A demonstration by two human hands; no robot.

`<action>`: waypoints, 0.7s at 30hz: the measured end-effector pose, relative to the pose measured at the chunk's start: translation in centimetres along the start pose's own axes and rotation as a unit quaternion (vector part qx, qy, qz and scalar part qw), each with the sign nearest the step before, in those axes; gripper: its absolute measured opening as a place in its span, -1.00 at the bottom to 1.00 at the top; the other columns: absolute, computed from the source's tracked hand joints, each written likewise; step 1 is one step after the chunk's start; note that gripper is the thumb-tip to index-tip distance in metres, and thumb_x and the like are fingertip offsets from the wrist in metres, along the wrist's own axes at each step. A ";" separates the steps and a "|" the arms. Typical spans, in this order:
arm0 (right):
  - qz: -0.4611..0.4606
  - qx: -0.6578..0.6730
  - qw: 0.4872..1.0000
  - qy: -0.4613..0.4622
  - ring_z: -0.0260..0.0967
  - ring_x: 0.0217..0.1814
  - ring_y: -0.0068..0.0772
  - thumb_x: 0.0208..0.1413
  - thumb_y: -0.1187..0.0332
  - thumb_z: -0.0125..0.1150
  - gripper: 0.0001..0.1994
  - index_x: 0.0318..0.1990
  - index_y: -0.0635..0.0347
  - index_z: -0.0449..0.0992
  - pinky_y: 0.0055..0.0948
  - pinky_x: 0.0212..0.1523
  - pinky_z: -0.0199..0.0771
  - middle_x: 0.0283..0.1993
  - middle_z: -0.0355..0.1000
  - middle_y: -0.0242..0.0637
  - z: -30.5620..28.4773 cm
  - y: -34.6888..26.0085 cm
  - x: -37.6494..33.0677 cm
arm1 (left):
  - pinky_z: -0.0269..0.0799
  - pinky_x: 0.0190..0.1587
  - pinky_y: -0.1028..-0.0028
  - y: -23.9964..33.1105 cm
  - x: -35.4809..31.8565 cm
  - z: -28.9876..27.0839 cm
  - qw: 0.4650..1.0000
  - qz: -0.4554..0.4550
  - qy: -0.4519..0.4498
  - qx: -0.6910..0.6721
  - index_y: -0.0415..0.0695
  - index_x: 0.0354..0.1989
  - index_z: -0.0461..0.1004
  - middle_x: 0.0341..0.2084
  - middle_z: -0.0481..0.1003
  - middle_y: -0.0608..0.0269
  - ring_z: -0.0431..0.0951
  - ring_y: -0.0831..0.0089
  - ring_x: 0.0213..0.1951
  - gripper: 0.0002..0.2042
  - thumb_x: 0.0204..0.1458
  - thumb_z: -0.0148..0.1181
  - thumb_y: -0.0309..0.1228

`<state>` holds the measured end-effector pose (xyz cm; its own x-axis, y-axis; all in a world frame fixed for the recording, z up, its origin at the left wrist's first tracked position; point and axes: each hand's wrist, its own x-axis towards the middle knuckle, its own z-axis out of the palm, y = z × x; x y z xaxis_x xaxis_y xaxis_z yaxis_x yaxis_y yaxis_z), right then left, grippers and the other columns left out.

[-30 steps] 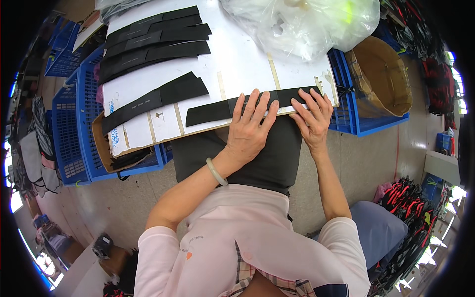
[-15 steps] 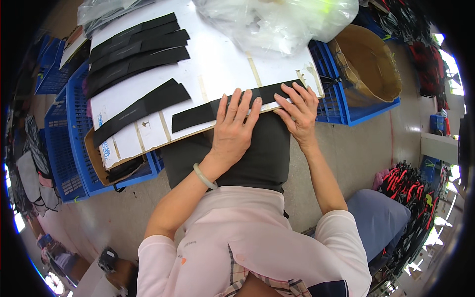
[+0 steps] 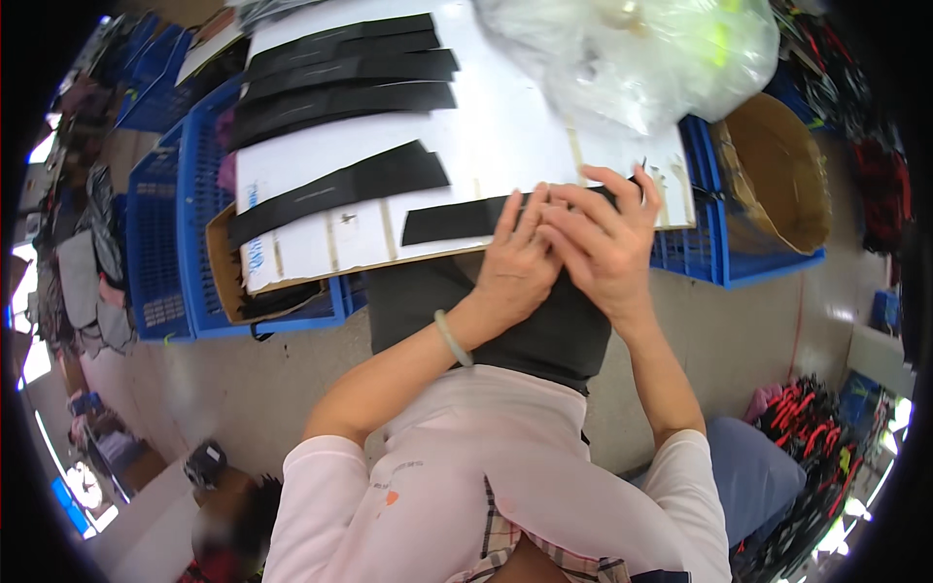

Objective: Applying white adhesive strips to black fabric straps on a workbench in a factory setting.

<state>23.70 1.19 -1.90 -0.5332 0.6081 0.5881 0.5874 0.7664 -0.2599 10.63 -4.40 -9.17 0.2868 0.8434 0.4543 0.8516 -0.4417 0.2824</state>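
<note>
A black fabric strip lies along the near edge of a white board; its right part is largely covered by my hands. My left hand, with a pale bangle at the wrist, rests on the strip with its fingers stretched out. Close against it, my right hand bends its fingers round the strip's right portion, and a dark corner pokes up beside the fingertips. The exact grip is partly hidden. Left of this strip, another black strip lies slanted, with several more black strips overlapping behind it.
A clear plastic bag sits at the board's back right. Blue crates flank the board, one at left and one at right beside a brown carton. At lower right stands a grey-blue covered seat.
My right hand has moved left from the strip's end, curling its fingers, and now meets my left hand. The whole view has shifted, so the board appears further right.
</note>
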 end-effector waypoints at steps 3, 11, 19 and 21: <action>-0.070 0.078 0.993 -0.058 0.38 -0.07 -0.37 -0.23 0.33 0.35 -0.87 -0.44 0.05 0.59 -0.11 0.18 0.14 -0.26 0.49 -0.46 3.9 -2.5 3.1 | 0.04 0.31 0.00 0.3 -0.3 1.3 0.981 -0.118 -0.019 -0.156 -0.16 0.25 0.26 0.17 0.30 -0.04 0.23 0.01 0.27 -0.53 0.13 -0.01 -0.37; -0.008 0.151 0.962 -0.226 0.37 -0.24 -0.32 -0.25 0.45 0.40 -0.81 -0.42 0.13 0.53 -0.35 -0.17 0.25 -0.38 0.41 -0.38 9.3 -3.3 5.0 | 0.12 0.27 -0.01 -0.3 -0.5 1.2 0.997 -0.040 0.038 -0.045 -0.07 0.25 0.31 0.23 0.29 -0.02 0.26 0.00 0.28 -0.56 0.18 -0.06 -0.27; 0.042 0.210 0.952 -0.216 0.43 -0.41 -0.22 -0.23 0.45 0.38 -0.89 -0.51 0.17 0.54 -0.30 -0.44 0.38 -0.48 0.41 -0.35 9.9 -3.9 5.1 | 0.11 0.26 -0.09 -0.5 -0.5 1.1 0.999 -0.025 -0.012 -0.029 -0.07 0.30 0.21 0.28 0.22 -0.05 0.21 -0.06 0.30 -0.52 0.20 -0.13 -0.25; 0.037 0.221 0.952 -0.211 0.44 -0.43 -0.22 -0.23 0.44 0.37 -0.91 -0.54 0.15 0.55 -0.28 -0.50 0.40 -0.49 0.41 -0.38 10.1 -4.0 5.3 | 0.11 0.25 -0.09 -0.5 -0.4 1.1 0.999 -0.025 -0.016 -0.030 -0.07 0.30 0.21 0.27 0.22 -0.06 0.20 -0.06 0.30 -0.52 0.20 -0.13 -0.25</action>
<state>12.35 3.43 -5.45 -0.7522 0.6209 0.2206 0.3691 0.6743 -0.6396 10.55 -4.22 -10.41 0.2591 0.8739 0.4114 0.8377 -0.4154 0.3547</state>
